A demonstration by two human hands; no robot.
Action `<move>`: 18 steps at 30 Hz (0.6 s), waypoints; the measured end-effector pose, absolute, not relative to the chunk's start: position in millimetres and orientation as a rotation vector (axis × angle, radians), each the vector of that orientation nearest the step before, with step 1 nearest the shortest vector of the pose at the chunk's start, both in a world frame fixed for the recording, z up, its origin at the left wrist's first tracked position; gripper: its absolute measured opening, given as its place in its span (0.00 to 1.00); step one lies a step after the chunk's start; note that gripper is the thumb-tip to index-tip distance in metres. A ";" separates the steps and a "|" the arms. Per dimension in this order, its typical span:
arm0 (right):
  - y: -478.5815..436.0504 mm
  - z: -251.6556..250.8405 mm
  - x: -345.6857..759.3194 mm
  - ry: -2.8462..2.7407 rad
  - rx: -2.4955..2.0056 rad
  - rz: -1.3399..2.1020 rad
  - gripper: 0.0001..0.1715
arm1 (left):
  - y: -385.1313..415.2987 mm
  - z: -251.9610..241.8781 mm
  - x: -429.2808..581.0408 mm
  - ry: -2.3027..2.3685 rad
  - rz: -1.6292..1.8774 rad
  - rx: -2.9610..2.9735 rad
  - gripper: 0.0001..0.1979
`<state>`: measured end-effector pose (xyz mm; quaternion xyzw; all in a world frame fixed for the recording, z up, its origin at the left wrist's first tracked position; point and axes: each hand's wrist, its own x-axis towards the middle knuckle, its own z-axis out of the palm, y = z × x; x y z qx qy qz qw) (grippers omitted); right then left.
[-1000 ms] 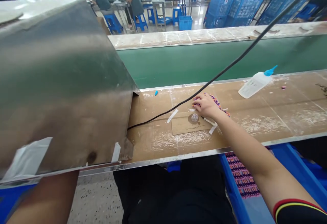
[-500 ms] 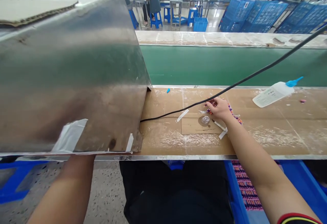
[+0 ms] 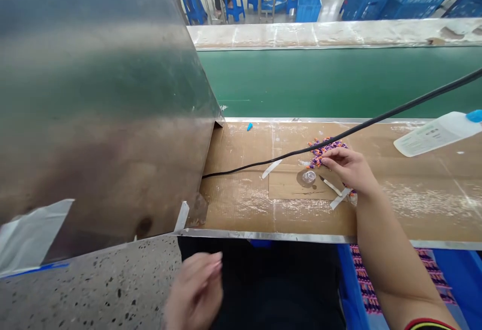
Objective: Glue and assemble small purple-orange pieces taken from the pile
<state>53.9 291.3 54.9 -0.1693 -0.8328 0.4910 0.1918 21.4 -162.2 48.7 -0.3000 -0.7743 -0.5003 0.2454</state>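
My right hand [image 3: 350, 169] is over a small pile of purple and orange pieces [image 3: 331, 145] on the cardboard-covered bench. Its thumb and fingertips are pinched together on a small purple and orange piece [image 3: 319, 161] at the pile's near edge. My left hand [image 3: 196, 290], slightly blurred, hangs in front of the bench edge, above my dark clothing. Its fingers are curled in, and whatever they may hold is hidden. Close to my right hand lie a small clear cup [image 3: 309, 177] and a thin white-handled brush [image 3: 331, 186].
A large metal housing [image 3: 113, 119] fills the left side. One black cable [image 3: 259, 163] crosses the bench and rises rightward. A white bottle [image 3: 437, 133] lies at the right, a blue cap [image 3: 249, 126] farther left. Behind runs a green belt [image 3: 301, 84]; below right, a blue bin [image 3: 348, 280].
My left hand has come out from under the metal housing and moved right, to the front of my body. My right hand has shifted slightly right and down. The camera view has tilted downward.
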 end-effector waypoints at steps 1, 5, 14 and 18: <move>290.8 57.6 56.5 -2.366 -0.484 1.403 0.26 | -139.7 47.2 26.6 -2.114 -1.372 -0.982 0.11; 287.8 66.7 63.5 -2.466 -0.482 1.422 0.29 | -55.5 47.7 22.9 -2.075 -1.686 -1.083 0.11; 282.7 68.3 67.0 -2.669 -0.182 1.020 0.14 | 16.2 23.3 10.7 -2.254 -2.356 -0.490 0.19; 280.2 69.6 67.6 -2.730 -0.106 0.919 0.12 | 15.1 16.6 9.6 -2.290 -2.364 -0.406 0.19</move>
